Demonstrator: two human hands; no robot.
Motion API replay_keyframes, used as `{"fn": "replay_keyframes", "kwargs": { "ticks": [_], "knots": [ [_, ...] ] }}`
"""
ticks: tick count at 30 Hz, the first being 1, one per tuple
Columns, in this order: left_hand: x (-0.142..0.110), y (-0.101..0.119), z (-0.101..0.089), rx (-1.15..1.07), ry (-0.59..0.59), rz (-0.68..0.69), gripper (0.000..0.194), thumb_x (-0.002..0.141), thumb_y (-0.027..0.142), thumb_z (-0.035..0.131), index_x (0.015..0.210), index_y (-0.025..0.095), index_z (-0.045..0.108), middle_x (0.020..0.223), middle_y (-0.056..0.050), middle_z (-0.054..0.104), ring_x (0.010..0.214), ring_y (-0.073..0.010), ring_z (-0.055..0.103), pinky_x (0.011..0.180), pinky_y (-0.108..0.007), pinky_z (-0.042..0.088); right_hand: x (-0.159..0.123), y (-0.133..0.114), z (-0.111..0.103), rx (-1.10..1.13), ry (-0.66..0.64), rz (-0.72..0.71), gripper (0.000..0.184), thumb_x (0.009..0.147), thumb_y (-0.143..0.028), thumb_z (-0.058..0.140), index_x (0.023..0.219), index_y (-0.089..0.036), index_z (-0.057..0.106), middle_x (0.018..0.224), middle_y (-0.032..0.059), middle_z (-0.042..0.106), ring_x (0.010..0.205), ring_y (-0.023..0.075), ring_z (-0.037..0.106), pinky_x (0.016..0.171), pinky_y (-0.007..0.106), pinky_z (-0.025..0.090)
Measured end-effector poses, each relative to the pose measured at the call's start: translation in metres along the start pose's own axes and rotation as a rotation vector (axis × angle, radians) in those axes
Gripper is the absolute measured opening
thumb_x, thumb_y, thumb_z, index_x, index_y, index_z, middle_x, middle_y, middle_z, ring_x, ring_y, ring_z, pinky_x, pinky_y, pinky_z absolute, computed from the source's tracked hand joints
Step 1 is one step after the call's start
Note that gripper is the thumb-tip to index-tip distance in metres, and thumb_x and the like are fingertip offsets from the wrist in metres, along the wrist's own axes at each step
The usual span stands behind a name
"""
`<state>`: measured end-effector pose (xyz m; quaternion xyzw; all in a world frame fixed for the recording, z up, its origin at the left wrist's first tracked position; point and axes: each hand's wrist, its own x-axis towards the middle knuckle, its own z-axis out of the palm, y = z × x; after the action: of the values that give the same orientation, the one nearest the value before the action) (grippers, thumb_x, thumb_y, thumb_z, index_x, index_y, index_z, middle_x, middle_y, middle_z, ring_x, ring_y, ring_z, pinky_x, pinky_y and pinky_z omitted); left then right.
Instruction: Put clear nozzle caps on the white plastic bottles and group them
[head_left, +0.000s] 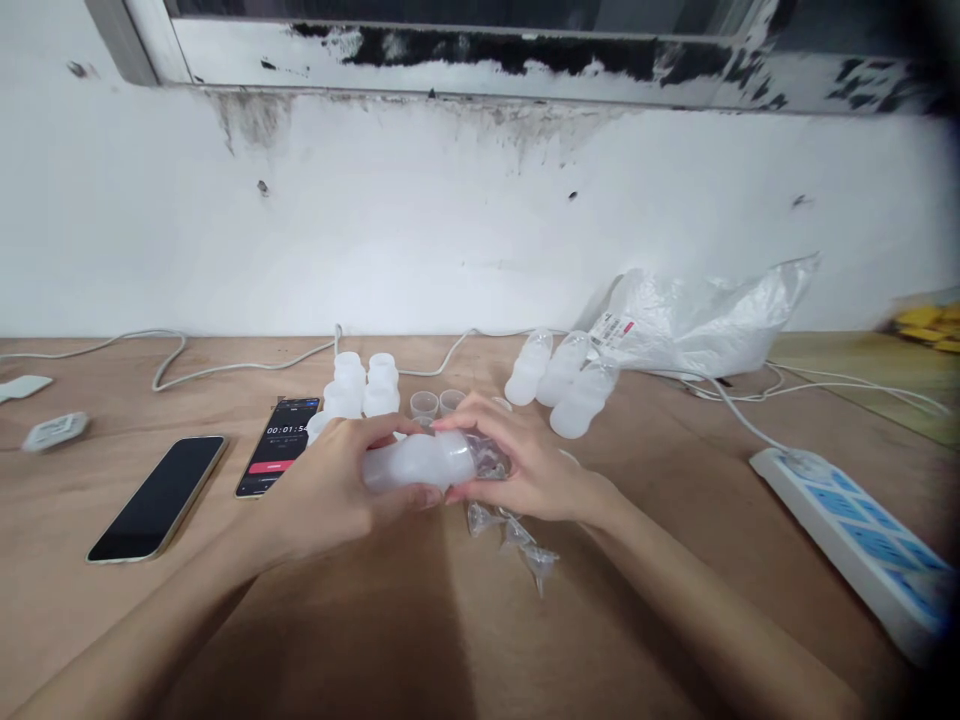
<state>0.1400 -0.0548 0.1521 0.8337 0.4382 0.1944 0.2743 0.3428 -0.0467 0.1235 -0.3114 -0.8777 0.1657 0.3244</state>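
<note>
Gripping a milky bottle (420,461) between left hand (339,474) and right hand (536,462).
Likely light, slick plastic; best held mid-body.

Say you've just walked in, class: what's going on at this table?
A person holds a whitish bottle in both hands: the left hand grips its body, the right hand its clear end. Beyond the left hand are more white containers; farther right, white ones with clear tops sit near a plastic bag. Clear funnel-shaped pieces lie nearer the person.
</note>
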Motion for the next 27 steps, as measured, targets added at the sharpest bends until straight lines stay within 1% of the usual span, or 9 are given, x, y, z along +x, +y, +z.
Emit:
{"fn": "replay_keyframes", "kwargs": {
  "ticks": [6, 11, 15, 18, 20, 22, 24, 25, 27],
  "knots": [
    [-0.002, 0.003, 0.006, 0.061, 0.056, -0.015, 0.031, 0.073, 0.042, 0.054, 0.098, 0.025, 0.059, 0.078, 0.0, 0.066, 0.067, -0.0192, 0.059, 0.058, -0.027, 0.04, 0.0, 0.001, 0.002, 0.085, -0.026, 0.11, 0.04, 0.069, -0.032, 0.067, 0.103, -0.024, 0.05, 0.095, 0.0027, 0.051, 0.088, 0.0169, 0.051, 0.073, 0.03, 0.043],
    [-0.006, 0.006, 0.006, 0.1, 0.069, -0.076, 0.031, 0.073, 0.045, 0.054, 0.098, 0.027, 0.058, 0.074, 0.001, 0.065, 0.061, -0.0184, 0.058, 0.054, -0.026, 0.038, -0.002, 0.004, 0.011, 0.121, 0.017, 0.129, 0.037, 0.07, -0.026, 0.066, 0.103, -0.024, 0.05, 0.095, 0.0022, 0.051, 0.085, 0.0162, 0.051, 0.071, 0.029, 0.044],
    [-0.005, 0.008, 0.007, 0.095, 0.041, -0.075, 0.03, 0.074, 0.042, 0.054, 0.097, 0.024, 0.057, 0.074, 0.0, 0.065, 0.061, -0.0182, 0.057, 0.055, -0.027, 0.039, -0.001, 0.0, 0.008, 0.091, -0.017, 0.136, 0.039, 0.069, -0.027, 0.066, 0.104, -0.023, 0.049, 0.101, 0.0031, 0.05, 0.093, 0.0175, 0.051, 0.076, 0.032, 0.044],
    [-0.004, 0.006, 0.015, 0.029, 0.05, -0.006, 0.033, 0.075, 0.041, 0.054, 0.103, 0.022, 0.05, 0.08, -0.001, 0.064, 0.066, -0.0174, 0.058, 0.057, -0.027, 0.042, -0.003, -0.013, -0.013, 0.071, -0.093, 0.165, 0.049, 0.065, -0.035, 0.069, 0.107, -0.024, 0.045, 0.108, 0.0042, 0.05, 0.095, 0.0195, 0.052, 0.074, 0.032, 0.047],
    [-0.006, 0.004, 0.021, -0.001, 0.09, 0.069, 0.044, 0.075, 0.044, 0.054, 0.112, 0.022, 0.043, 0.098, -0.004, 0.062, 0.082, -0.0189, 0.058, 0.067, -0.029, 0.045, -0.008, -0.02, -0.037, 0.076, -0.085, 0.23, 0.045, 0.07, -0.031, 0.065, 0.109, -0.025, 0.042, 0.105, 0.0035, 0.053, 0.087, 0.0175, 0.056, 0.067, 0.03, 0.049],
    [-0.009, 0.003, 0.023, 0.007, 0.167, 0.149, 0.053, 0.075, 0.045, 0.055, 0.119, 0.023, 0.035, 0.115, -0.006, 0.054, 0.1, -0.0202, 0.053, 0.08, -0.032, 0.044, -0.017, -0.022, -0.063, 0.056, 0.091, 0.236, 0.041, 0.071, -0.031, 0.065, 0.105, -0.025, 0.043, 0.103, 0.0029, 0.056, 0.083, 0.0175, 0.057, 0.061, 0.028, 0.049],
    [-0.013, 0.004, 0.02, 0.039, 0.254, 0.185, 0.051, 0.077, 0.042, 0.054, 0.12, 0.024, 0.034, 0.121, -0.006, 0.049, 0.106, -0.0198, 0.049, 0.085, -0.033, 0.043, -0.027, -0.014, -0.086, -0.082, 0.344, 0.273, 0.037, 0.071, -0.035, 0.064, 0.102, -0.025, 0.046, 0.101, 0.0029, 0.056, 0.082, 0.0182, 0.057, 0.061, 0.028, 0.048],
    [-0.016, 0.005, 0.016, 0.058, 0.293, 0.181, 0.046, 0.078, 0.04, 0.053, 0.118, 0.024, 0.035, 0.119, -0.005, 0.05, 0.104, -0.0192, 0.05, 0.084, -0.032, 0.044, -0.032, -0.007, -0.095, -0.179, 0.411, 0.315, 0.034, 0.073, -0.038, 0.061, 0.102, -0.025, 0.047, 0.101, 0.0038, 0.056, 0.08, 0.0181, 0.057, 0.063, 0.029, 0.048],
    [-0.019, 0.007, 0.009, 0.1, 0.308, 0.166, 0.035, 0.08, 0.038, 0.051, 0.111, 0.025, 0.041, 0.111, -0.003, 0.054, 0.092, -0.0179, 0.056, 0.077, -0.031, 0.046, -0.037, 0.011, -0.105, -0.436, 0.423, 0.414, 0.036, 0.073, -0.042, 0.059, 0.101, -0.021, 0.05, 0.095, 0.0052, 0.058, 0.07, 0.0179, 0.057, 0.062, 0.032, 0.047]
  ]
}}
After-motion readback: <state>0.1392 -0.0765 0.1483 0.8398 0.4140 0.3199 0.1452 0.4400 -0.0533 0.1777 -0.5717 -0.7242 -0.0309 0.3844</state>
